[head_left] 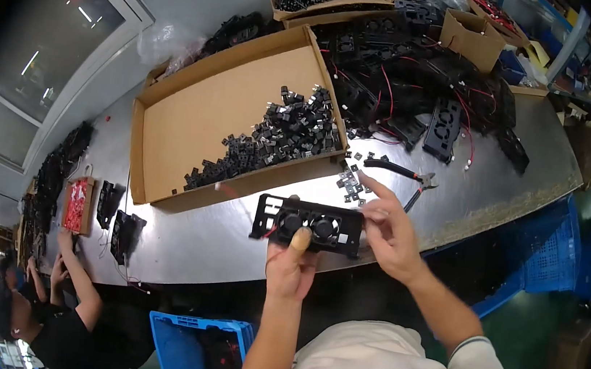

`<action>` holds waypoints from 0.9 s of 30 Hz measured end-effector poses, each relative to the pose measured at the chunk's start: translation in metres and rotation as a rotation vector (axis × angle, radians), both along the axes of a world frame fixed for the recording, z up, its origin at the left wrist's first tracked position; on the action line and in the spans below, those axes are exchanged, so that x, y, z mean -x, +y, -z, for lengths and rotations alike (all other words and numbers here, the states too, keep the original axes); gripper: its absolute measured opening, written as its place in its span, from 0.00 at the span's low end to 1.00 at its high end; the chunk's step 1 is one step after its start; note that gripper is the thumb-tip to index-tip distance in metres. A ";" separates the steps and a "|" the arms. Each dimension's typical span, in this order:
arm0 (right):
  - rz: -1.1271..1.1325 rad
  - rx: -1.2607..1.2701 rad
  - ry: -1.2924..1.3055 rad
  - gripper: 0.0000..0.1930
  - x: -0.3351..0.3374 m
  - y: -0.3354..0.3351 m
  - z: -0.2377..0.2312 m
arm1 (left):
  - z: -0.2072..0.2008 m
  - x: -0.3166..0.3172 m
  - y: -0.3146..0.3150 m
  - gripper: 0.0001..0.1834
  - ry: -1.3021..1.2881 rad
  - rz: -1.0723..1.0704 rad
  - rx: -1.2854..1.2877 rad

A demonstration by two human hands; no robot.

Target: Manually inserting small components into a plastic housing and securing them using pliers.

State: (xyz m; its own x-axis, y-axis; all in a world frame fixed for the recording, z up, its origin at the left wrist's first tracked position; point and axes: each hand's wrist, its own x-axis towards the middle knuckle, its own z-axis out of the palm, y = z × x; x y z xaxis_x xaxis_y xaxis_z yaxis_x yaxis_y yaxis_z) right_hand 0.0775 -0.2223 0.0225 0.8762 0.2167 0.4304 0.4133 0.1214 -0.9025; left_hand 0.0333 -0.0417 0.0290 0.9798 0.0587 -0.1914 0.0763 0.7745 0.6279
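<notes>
My left hand (287, 267) grips a black plastic fan housing (269, 219) from below, its thumb pressed on the front between two small round fans. A short red wire shows at the housing's left end. By the right end is my right hand (393, 238), its index finger stretched toward a small scatter of metal clips (349, 183) on the bench. The other fingers are partly bent near the housing's edge; whether they touch it I cannot tell. Beyond the clips lie cutting pliers (393, 169) with black handles, jaws pointing right.
A shallow cardboard box (198, 111) holds a heap of small black parts (279, 135). Black housings with red wires (442, 128) pile up behind it. A blue crate (179, 342) stands below the bench. At the left, a co-worker's arm (80, 280) reaches toward a box of red parts (79, 203).
</notes>
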 end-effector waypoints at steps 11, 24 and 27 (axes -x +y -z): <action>-0.298 -0.183 0.838 0.20 -0.011 0.026 0.011 | 0.016 0.070 0.018 0.31 0.157 0.282 -0.520; 0.200 0.921 -0.474 0.14 -0.122 0.073 -0.047 | 0.016 0.087 0.018 0.29 -0.634 1.164 -0.715; 0.133 1.147 -0.536 0.12 -0.172 0.074 -0.045 | -0.022 0.044 0.027 0.30 -0.660 0.728 -1.137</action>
